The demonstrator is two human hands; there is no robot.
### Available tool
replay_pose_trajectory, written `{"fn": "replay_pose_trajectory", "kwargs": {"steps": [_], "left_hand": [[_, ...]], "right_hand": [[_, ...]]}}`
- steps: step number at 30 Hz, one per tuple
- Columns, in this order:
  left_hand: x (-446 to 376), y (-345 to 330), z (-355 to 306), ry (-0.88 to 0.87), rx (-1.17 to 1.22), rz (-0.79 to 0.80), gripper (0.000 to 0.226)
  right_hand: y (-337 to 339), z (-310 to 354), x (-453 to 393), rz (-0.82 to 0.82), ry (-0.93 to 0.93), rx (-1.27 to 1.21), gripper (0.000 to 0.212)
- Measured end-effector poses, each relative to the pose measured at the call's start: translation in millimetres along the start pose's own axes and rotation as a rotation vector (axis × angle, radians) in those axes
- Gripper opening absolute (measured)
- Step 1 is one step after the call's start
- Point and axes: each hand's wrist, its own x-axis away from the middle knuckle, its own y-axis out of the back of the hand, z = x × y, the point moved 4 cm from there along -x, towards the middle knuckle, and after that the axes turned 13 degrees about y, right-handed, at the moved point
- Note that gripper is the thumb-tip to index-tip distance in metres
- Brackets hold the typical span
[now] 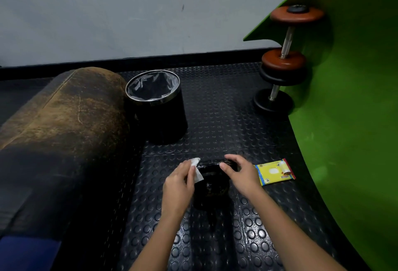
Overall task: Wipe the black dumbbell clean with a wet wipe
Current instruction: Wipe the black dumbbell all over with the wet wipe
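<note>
The black dumbbell [212, 181] stands on end on the dark studded floor mat, low in the middle of the head view. My left hand [179, 182] holds a white wet wipe [197, 170] against the left side of the dumbbell's top plate. My right hand [238, 172] grips the plate's upper right edge with curled fingers and thumb. The dumbbell's lower part is dark and hard to make out.
A yellow wet-wipe pack [274, 171] lies just right of my right hand. A black bin [158, 102] with a liner stands behind. A worn brown padded bench [53, 124] fills the left. Brown-plated dumbbells [284, 62] lean on a green mat [349, 98] at right.
</note>
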Motion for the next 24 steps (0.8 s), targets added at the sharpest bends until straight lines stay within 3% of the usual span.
{"fn": "replay_pose_trajectory", "kwargs": {"steps": [6,15,21,24], "left_hand": [[-4,4,25,0.362,0.176,0.108,0.035],[-15,3,-8,0.024,-0.035,0.109,0.026],[-20,3,15,0.165,0.100,0.180,0.026],[-18,4,11,0.134,0.062,0.180,0.025]], "right_hand": [[0,1,2,-0.006,-0.003,0.003,0.028],[-1,2,2,-0.004,-0.014,0.001,0.027],[-1,2,5,0.027,-0.025,-0.017,0.030],[-2,-1,7,0.019,-0.018,-0.029,0.031]]}}
